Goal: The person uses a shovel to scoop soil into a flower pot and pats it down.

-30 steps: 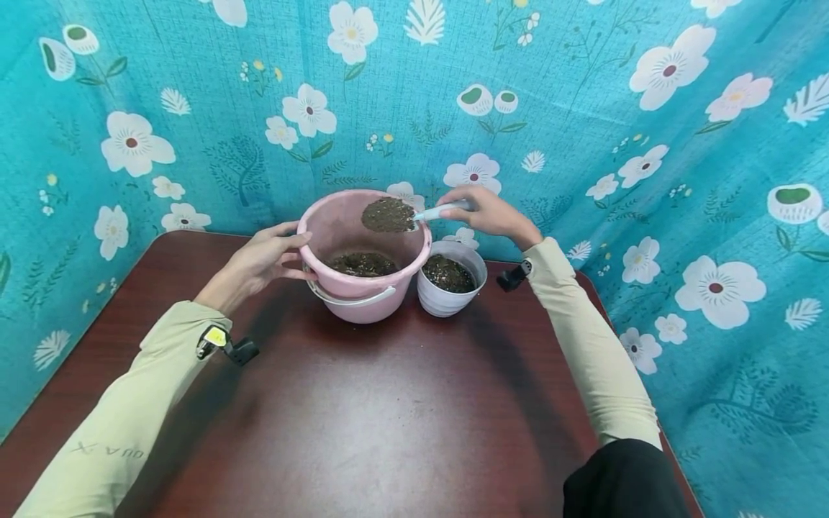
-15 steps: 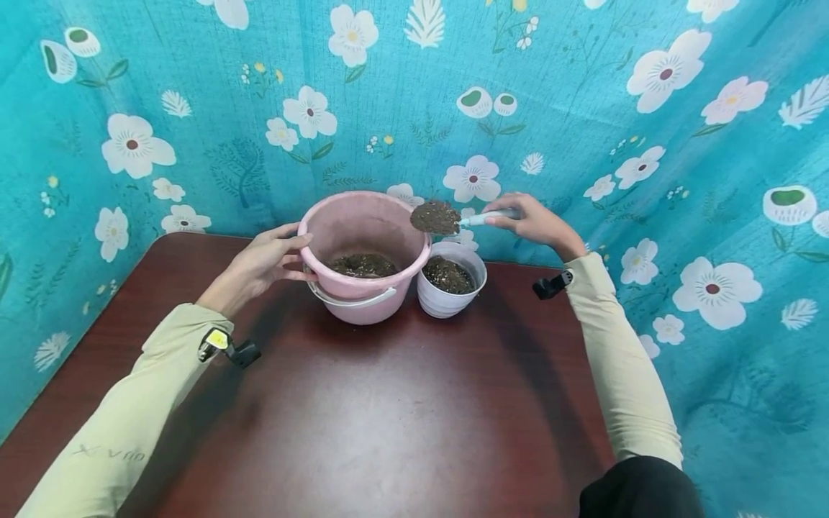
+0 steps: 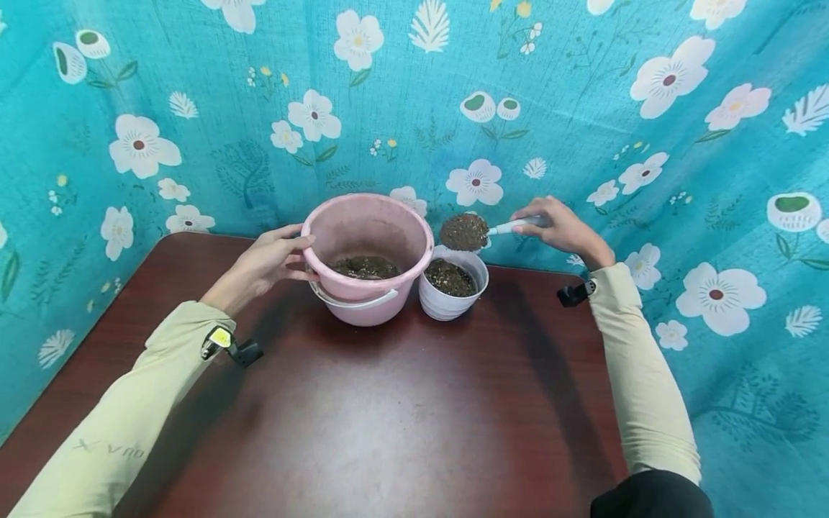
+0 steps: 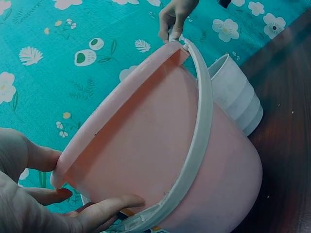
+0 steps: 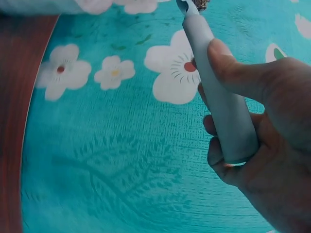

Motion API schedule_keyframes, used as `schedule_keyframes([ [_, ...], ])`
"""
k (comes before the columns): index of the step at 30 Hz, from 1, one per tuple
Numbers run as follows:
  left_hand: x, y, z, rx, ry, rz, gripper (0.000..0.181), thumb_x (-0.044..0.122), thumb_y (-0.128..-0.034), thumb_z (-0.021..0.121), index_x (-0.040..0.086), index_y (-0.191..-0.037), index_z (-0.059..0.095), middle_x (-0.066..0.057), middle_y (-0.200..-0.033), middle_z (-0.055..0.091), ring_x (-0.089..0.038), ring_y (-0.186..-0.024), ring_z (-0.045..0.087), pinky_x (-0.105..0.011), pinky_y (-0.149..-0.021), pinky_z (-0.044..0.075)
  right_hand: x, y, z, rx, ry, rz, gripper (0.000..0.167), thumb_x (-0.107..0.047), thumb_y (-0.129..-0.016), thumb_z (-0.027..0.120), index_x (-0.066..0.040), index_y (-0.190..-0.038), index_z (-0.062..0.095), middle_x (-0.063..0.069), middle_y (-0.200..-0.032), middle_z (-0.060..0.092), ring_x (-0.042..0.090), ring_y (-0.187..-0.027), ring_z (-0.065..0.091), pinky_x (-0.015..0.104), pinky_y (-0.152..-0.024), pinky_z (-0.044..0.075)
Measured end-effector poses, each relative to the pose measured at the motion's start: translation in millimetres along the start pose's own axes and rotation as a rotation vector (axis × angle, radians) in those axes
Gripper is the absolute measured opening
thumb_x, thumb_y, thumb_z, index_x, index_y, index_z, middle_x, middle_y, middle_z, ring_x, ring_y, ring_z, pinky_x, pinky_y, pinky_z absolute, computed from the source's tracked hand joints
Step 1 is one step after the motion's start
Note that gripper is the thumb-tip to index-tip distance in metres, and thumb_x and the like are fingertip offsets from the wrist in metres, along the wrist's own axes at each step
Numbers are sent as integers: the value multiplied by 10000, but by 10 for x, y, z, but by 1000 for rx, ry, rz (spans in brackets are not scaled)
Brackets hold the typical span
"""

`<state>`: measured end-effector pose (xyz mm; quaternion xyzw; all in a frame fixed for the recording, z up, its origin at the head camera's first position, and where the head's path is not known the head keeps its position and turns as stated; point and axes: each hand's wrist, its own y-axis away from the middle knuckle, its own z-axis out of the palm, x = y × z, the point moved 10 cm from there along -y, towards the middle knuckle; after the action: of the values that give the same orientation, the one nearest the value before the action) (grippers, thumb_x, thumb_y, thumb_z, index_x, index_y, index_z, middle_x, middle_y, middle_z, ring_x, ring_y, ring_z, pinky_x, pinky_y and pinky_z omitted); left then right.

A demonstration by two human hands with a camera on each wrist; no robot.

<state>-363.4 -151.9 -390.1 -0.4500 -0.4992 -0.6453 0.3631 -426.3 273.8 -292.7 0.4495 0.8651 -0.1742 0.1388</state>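
My left hand (image 3: 268, 259) grips the rim of a pink bucket (image 3: 363, 309) at its left side, thumb on the rim and fingers against the outer wall. Dark soil (image 3: 365, 267) lies in the bottom of that bucket. In my right hand (image 3: 560, 229) is the pale handle of a garden trowel (image 5: 221, 97), with fingers wrapped round it. The trowel's blade carries a heap of soil (image 3: 464, 232) and hangs over the back of a white flowerpot (image 3: 447, 308). Soil (image 3: 449, 278) also fills much of the pot, which stands just right of the bucket.
Both containers stand toward the back of a dark red-brown table (image 3: 388, 424). A teal flowered curtain (image 3: 401, 93) hangs close behind the table and along its sides. The bucket's white bail handle (image 4: 201, 107) hangs down at the front.
My right hand has carried the loaded trowel rightward from above the bucket to above the flowerpot, and slightly lower. My left hand keeps its grip on the bucket rim.
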Motion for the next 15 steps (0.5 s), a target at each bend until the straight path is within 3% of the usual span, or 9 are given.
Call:
schedule_keyframes([
  [6,-19,-1,-1,-3,-19,-17,681,189,-1107,508,124,-1690,162,-215,-1679,260,-166,-1103,623,-514,-1017,581,-435,133,39,104,366,-201,164,-24,-934,768,24,-1089,789,188,-1001,648,336,-882,458,462,-720,308],
  [10,-5,-10,-9,5,-27,-19,690,204,-1103,525,135,-1690,170,-202,-1684,266,-250,-1239,567,-496,-996,593,-726,199,45,203,612,-310,143,-5,-927,764,-6,-1068,783,189,-1001,585,354,-887,418,513,-722,294],
  [15,-5,-15,-10,4,-13,-24,699,203,-1103,522,134,-1693,153,-209,-1692,242,-234,-1226,566,-516,-1030,577,-873,239,-20,274,713,-346,89,-4,-945,735,2,-1033,747,190,-998,545,362,-903,402,554,-776,321],
])
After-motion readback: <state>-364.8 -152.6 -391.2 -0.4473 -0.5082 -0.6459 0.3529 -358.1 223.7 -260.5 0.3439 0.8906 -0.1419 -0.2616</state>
